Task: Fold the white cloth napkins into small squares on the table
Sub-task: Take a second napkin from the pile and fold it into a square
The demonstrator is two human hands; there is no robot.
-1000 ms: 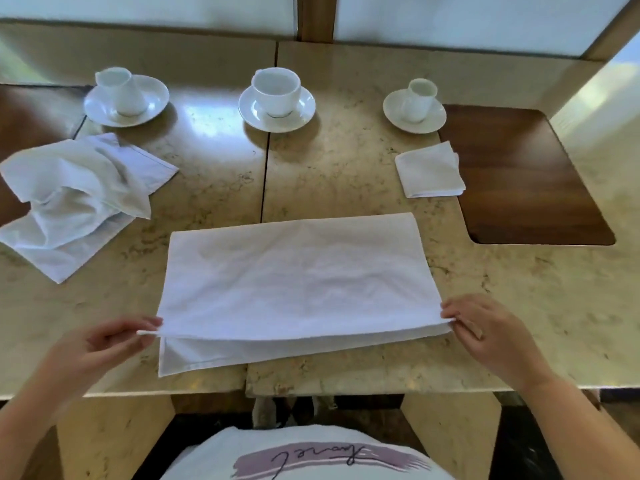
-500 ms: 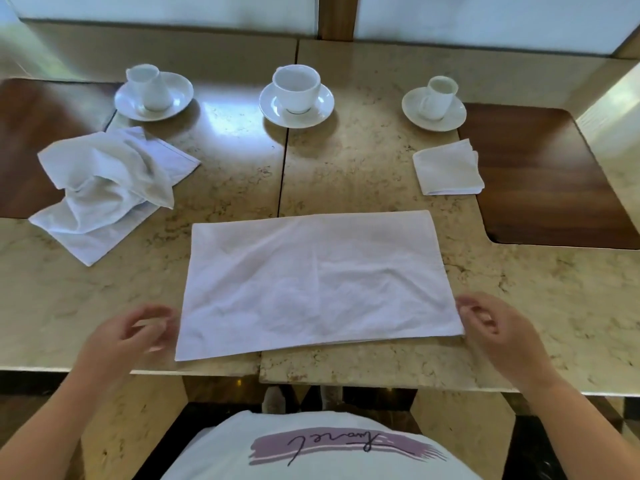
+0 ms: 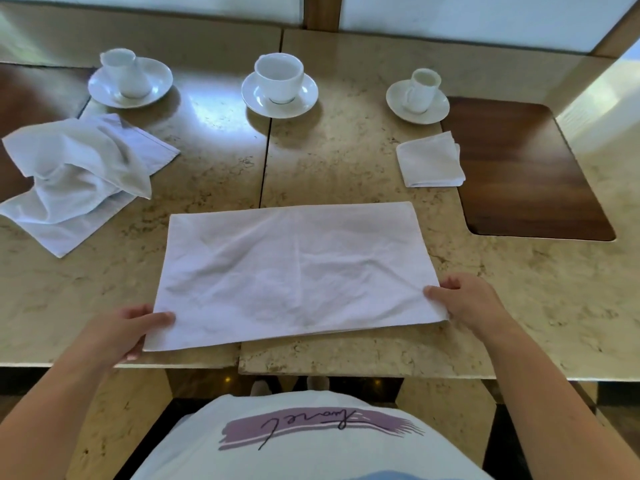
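Observation:
A white napkin (image 3: 294, 271), folded in half into a wide rectangle, lies flat on the marble table (image 3: 519, 289) in front of me. My left hand (image 3: 124, 330) pinches its near left corner, thumb on top. My right hand (image 3: 464, 299) pinches its near right corner the same way. A small folded square napkin (image 3: 429, 161) lies at the back right. A rumpled heap of unfolded white napkins (image 3: 76, 174) sits at the left.
Three white cups on saucers stand along the back: left (image 3: 130, 77), middle (image 3: 279, 84), right (image 3: 418, 97). Dark wooden inlays sit in the table at the right (image 3: 526, 168) and far left. The table's near edge runs just below the napkin.
The lifted top layer was laid down and both hands let go. Now each hand has returned and taken hold of a near corner of the flat napkin.

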